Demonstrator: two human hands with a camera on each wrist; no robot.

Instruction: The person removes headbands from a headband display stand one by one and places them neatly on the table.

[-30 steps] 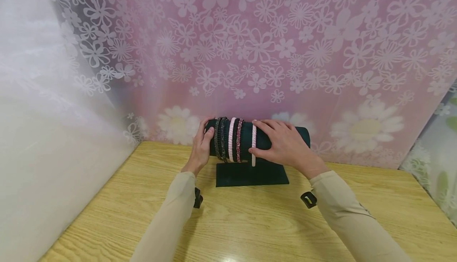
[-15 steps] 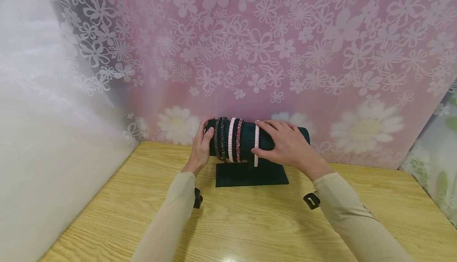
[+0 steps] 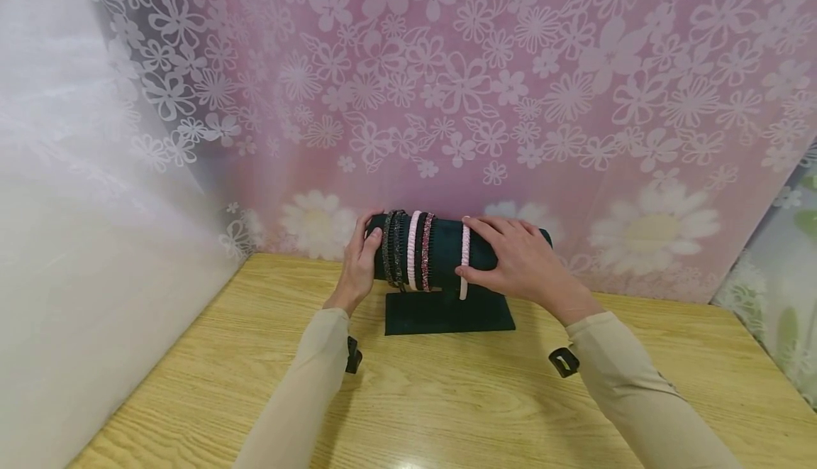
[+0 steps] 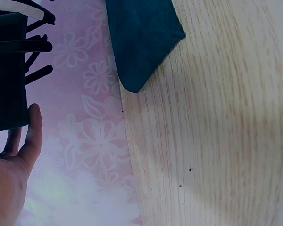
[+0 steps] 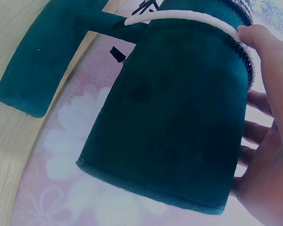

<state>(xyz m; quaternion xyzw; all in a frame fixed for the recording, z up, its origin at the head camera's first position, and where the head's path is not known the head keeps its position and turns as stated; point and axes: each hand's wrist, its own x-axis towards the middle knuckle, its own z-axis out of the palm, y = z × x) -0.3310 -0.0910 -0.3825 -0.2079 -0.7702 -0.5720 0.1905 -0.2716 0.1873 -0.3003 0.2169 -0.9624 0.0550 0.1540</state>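
A dark green velvet headband display stand [image 3: 447,245] has a horizontal roll above a flat base [image 3: 449,314]. My left hand [image 3: 359,265] grips the roll's left end, with its thumb over the front. In the right wrist view, a pale pink headband [image 5: 193,16] arches over the roll, and its comb teeth face the velvet. My right hand [image 3: 523,260] holds that headband between thumb and fingers, reaching over the roll. Further left sit black glittery headbands [image 3: 393,249], another pale pink headband [image 3: 413,250] and a dark red glittery one [image 3: 428,252].
The stand rests on a light wooden table [image 3: 408,391] near its back edge. Behind it hangs a pink floral curtain [image 3: 447,100]. A white sheet [image 3: 115,256] borders the left side. Black wrist devices [image 3: 564,362] stick out below both cuffs.
My right hand has slid slowly to the right along the roll, and the pale pink headband has moved with it, widening its gap from the others. My left hand has stayed put.
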